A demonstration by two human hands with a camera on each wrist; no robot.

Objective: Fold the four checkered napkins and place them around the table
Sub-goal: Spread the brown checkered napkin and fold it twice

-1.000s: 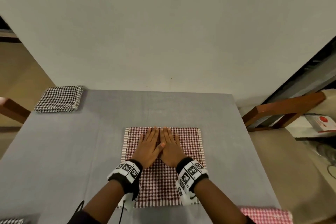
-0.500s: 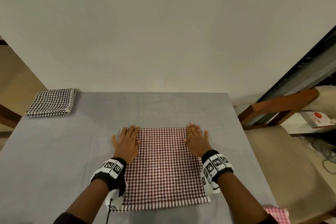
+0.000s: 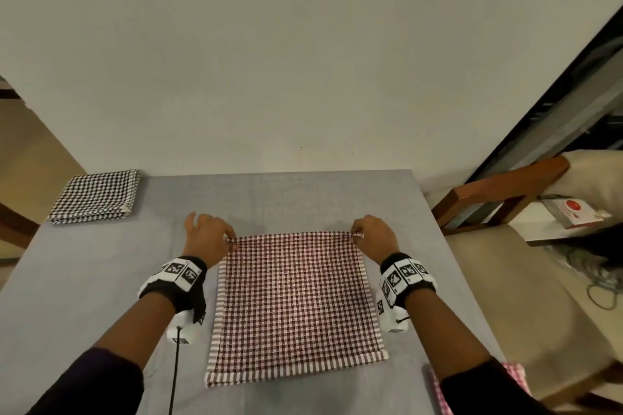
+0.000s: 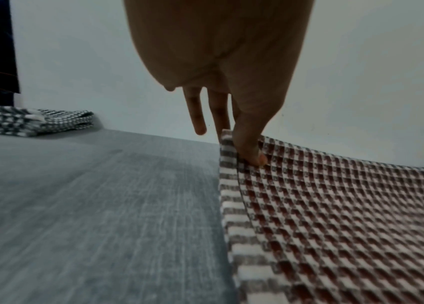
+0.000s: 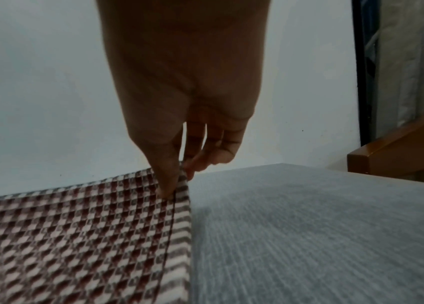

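A red-and-white checkered napkin (image 3: 295, 300) lies spread on the grey table (image 3: 101, 280) in front of me. My left hand (image 3: 229, 239) pinches its far left corner (image 4: 231, 152), and my right hand (image 3: 355, 235) pinches its far right corner (image 5: 179, 185). Both far corners are lifted slightly off the table while the near edge stays flat. A folded black-and-white checkered napkin (image 3: 96, 195) sits at the far left corner of the table. A pink checkered napkin (image 3: 512, 377) shows at the near right edge, partly hidden by my right arm.
A wooden chair (image 3: 499, 192) with a beige seat stands to the right of the table. A white wall (image 3: 303, 61) runs right behind the table's far edge. Cables (image 3: 600, 283) lie on the floor at the right.
My hands slid apart from the napkin's middle to its far corners, then changed from pressing flat to pinching the two far corners and raising them a little.
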